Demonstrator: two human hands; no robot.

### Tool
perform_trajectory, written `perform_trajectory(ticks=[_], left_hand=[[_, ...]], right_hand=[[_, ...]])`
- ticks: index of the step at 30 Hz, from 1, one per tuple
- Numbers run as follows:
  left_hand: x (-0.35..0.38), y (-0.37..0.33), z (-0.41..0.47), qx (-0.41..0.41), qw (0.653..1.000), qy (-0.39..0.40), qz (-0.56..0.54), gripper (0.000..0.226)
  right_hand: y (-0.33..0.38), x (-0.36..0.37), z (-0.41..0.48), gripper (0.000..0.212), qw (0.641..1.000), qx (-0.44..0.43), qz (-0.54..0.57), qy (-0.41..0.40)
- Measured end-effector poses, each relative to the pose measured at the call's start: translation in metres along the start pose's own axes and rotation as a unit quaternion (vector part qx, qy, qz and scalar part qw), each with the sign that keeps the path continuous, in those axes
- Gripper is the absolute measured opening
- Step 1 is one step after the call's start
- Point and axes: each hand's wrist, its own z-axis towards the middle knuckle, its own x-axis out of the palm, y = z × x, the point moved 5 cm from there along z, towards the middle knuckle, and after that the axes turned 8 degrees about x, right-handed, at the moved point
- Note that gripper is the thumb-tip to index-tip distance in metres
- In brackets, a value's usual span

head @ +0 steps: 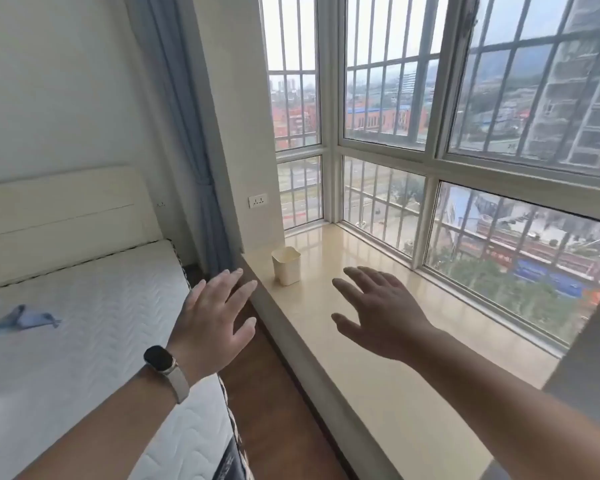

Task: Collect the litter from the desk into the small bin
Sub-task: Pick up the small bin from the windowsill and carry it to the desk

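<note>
A small cream bin [286,266] stands upright on the glossy beige window ledge [378,375], near the ledge's far left corner. My left hand [215,317] hovers with fingers spread over the gap between bed and ledge, just left of the bin; a dark watch sits on its wrist. Over the ledge, right of and nearer than the bin, my right hand [378,313] is spread flat and holds nothing. I see no litter and no desk in this view.
A bare white mattress [94,327] with a cream headboard lies at left, a blue cloth [25,320] on it. A strip of dark wood floor [274,410] runs between bed and ledge. Barred windows [465,202] bound the ledge; a blue curtain [194,161] hangs at the wall corner.
</note>
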Motion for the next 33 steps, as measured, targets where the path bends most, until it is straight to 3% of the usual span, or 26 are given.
perform_trajectory(ticks=[17,33], left_hand=[[0.122,0.121,0.092,-0.048,0.999,0.017,-0.001,0.054],[0.181,0.237,0.144,-0.103,0.994,0.037,-0.005,0.054]], right_hand=[[0.004,0.123,0.164,0.058,0.996,-0.051,0.001,0.075],[0.025,0.212,0.297,0.058,0.992,-0.085,0.014,0.096]])
